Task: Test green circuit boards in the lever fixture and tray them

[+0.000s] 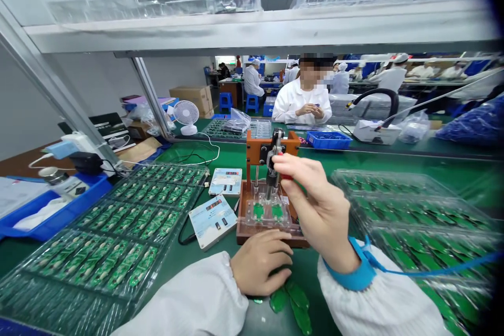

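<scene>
My right hand [323, 205] is closed on the red-tipped lever [280, 155] of a toggle clamp on a small orange-brown press fixture [252, 155]. Beneath the clamp, a clear plate [268, 216] covers green circuit boards [277, 212] in the fixture. Flat at the fixture's front edge lies my left hand [262, 262], its fingers bent slightly and apart, with nothing visible in it. Several loose green boards [298, 299] are on the bench just below its fingertips. A blue wrist strap [350, 270] circles my right wrist.
Left of the fixture are two meter boxes with red digits [214, 220] and trays of circuit boards [134, 215]. More board trays [413, 220] stand at right. A shelf [236, 31] crosses overhead. Across the bench sits a co-worker [291, 100], near a blue bin [328, 140].
</scene>
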Demonstrator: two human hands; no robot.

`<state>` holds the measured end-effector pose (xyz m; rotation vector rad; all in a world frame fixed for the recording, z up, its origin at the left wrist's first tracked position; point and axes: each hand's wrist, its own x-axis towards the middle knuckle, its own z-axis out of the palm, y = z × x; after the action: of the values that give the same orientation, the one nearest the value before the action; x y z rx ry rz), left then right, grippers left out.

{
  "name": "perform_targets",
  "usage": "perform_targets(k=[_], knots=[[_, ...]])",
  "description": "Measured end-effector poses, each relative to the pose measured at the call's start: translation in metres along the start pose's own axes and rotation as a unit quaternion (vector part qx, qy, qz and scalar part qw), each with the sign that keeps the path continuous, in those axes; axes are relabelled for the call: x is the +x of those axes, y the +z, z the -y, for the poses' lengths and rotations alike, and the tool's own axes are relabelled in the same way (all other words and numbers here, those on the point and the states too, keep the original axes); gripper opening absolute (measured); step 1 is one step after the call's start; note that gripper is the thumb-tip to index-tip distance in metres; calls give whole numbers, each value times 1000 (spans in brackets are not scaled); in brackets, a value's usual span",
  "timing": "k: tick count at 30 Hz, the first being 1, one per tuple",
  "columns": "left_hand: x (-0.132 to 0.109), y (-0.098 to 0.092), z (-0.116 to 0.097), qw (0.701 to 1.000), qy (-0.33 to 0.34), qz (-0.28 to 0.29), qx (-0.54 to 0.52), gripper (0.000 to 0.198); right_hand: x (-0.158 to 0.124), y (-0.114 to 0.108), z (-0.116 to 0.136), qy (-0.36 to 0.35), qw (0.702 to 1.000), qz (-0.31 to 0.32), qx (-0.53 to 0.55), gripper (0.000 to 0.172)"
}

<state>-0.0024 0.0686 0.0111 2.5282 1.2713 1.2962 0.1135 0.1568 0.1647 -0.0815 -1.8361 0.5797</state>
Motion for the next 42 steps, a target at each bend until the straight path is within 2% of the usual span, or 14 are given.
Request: perform_targets(k=[5, 11, 13, 15, 17, 19, 20, 21, 24, 25, 28, 31, 37, 42], knots=[[-1, 4, 2, 1000, -11, -3, 8, 15, -21, 5, -12, -3, 1000, 12, 1, 39], [0, 6, -2, 998, -56, 23, -30, 19, -26, 6, -15, 27, 998, 6, 64, 47], [1, -2, -12, 994, -78, -31, -76, 18, -26, 8, -17, 25, 997, -4, 78, 49], [2, -17, -20, 981, -105, -130, -101, 19, -26, 10, -19, 16, 996, -19, 85, 51], [3, -40, -20, 963, -146, -218, -63, 27, -26, 13, -20, 8, 996, -31, 88, 53], [5, -71, -6, 944, -224, -237, 37, 44, -27, 15, -20, 1, 995, -34, 90, 54], [6, -88, 5, 923, -304, -209, 107, 52, -27, 16, -20, -1, 995, -34, 92, 55], [8, -104, 18, 916, -338, -173, 127, 55, -27, 16, -20, -2, 995, -34, 95, 55], [9, -141, 63, 913, -383, -29, 138, 52, -28, 17, -21, -1, 995, -35, 95, 56], [7, -148, 76, 908, -395, 34, 138, 65, -28, 16, -22, -2, 995, -35, 93, 56], [-4, -155, 104, 869, -429, 205, 139, 114, -29, 16, -23, -12, 996, -34, 83, 56], [-12, -154, 116, 830, -437, 314, 148, 126, -29, 17, -24, -13, 996, -34, 77, 55], [-8, -154, 121, 783, -420, 418, 187, 129, -28, 19, -24, -15, 997, -37, 71, 55], [-11, -151, 127, 785, -411, 423, 187, 129, -30, 19, -25, -14, 997, -31, 70, 56]])
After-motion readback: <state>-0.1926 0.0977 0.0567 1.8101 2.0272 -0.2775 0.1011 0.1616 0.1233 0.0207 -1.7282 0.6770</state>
